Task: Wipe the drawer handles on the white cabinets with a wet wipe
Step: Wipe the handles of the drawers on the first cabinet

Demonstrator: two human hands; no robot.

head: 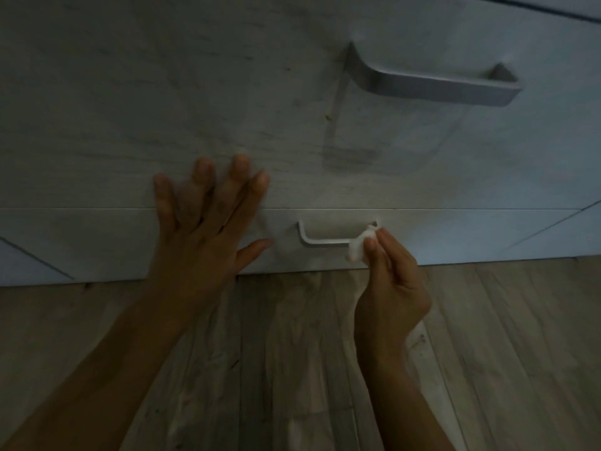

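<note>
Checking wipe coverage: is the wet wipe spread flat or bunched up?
Bunched up. The wet wipe is a small wad pinched by the right hand against the lower handle, at its right end.

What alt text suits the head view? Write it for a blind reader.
The right hand pinches a wet wipe against the right end of the lower drawer handle, while the open left hand lies flat on the white cabinet front. A larger handle sits above, wood-look floor below.
</note>
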